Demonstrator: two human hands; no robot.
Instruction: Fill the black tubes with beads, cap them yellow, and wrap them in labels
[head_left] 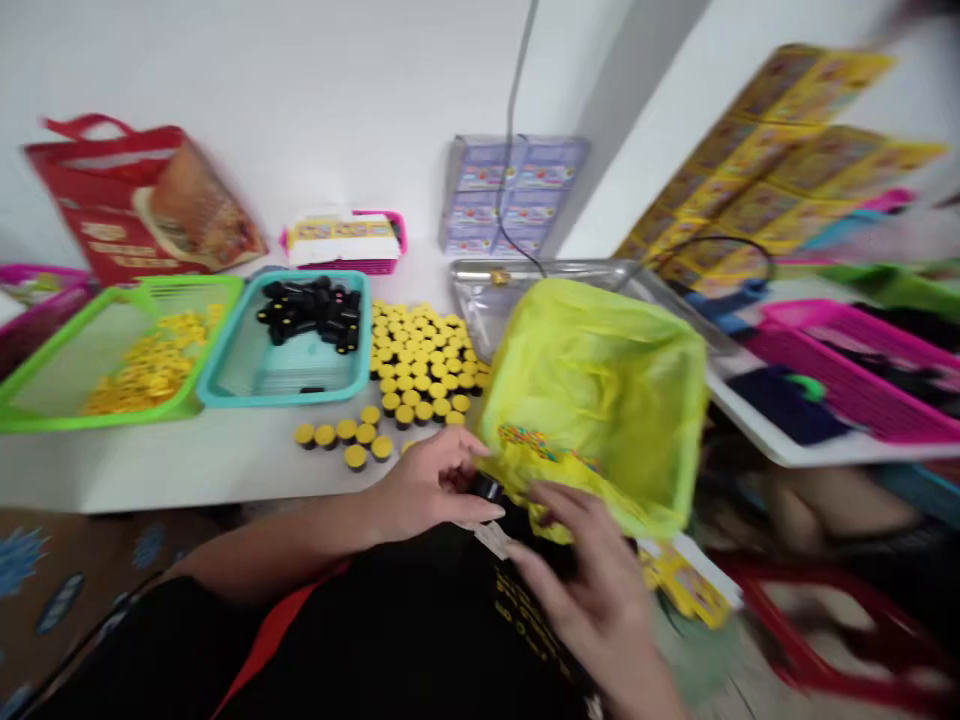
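Observation:
My left hand (431, 485) is pinched on a small black item (487, 488) at the near rim of a bin lined with a yellow-green bag (600, 390). My right hand (592, 575) hovers just right of it over my lap, fingers spread and blurred, with nothing seen in it. A small white label (491, 538) lies between the two hands. Many yellow-capped black jars (424, 355) stand on the white table (187, 460) just beyond my left hand.
A green tray (45, 400) with yellow caps and a teal tray (289, 385) with black jars sit at the left. A red bag (105, 215), a pink basket (360, 240), purple boxes (510, 195) and yellow cartons (787, 150) stand behind. Pink trays (855, 370) are at the right.

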